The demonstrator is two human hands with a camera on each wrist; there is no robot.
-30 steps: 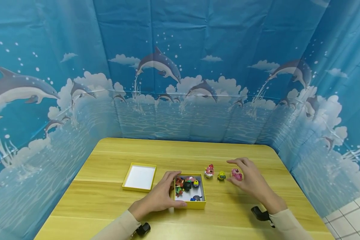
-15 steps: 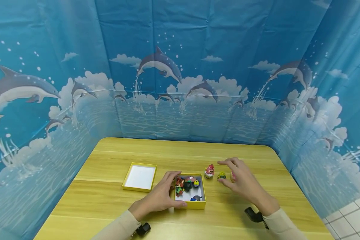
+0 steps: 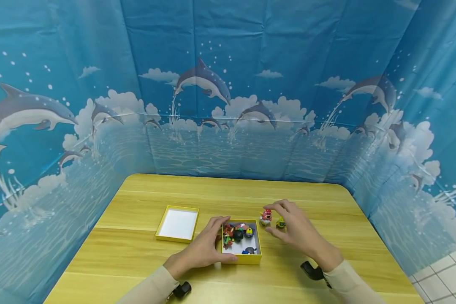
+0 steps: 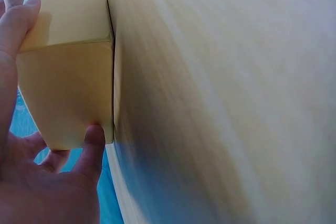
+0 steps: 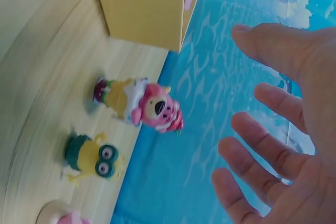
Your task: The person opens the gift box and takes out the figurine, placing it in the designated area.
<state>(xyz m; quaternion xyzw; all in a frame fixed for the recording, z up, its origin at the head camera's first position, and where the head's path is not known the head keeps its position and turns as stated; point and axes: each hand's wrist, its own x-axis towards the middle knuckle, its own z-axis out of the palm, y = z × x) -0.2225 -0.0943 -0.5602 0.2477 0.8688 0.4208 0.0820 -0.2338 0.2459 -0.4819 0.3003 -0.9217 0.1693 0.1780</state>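
Observation:
My left hand (image 3: 201, 249) grips an open yellow box (image 3: 245, 259), thumb along its near wall and fingers round its left side. Inside lie several small toy figures: a reddish-brown one (image 3: 228, 230), a black round one (image 3: 237, 235), a yellow-and-blue one (image 3: 249, 232) and a grey-blue one (image 3: 249, 251). My right hand (image 3: 298, 234) hovers with parted fingers and nothing between them, nearest a pink bear figurine (image 5: 157, 109) standing on the table. Beside the bear stands a yellow minion figurine (image 5: 93, 157). A pink figurine (image 5: 73, 219) shows partly at the right wrist view's bottom edge; in the head view my hand hides it.
The shallow yellow box lid (image 3: 177, 224), white inside, lies left of the box on the wooden table (image 3: 137, 253). A blue curtain (image 3: 228, 143) printed with dolphins hangs behind the table and along its sides.
My right hand has moved left, from the pink figurine across the minion to the pink bear, its fingers still apart. My left hand and the box have stayed in place.

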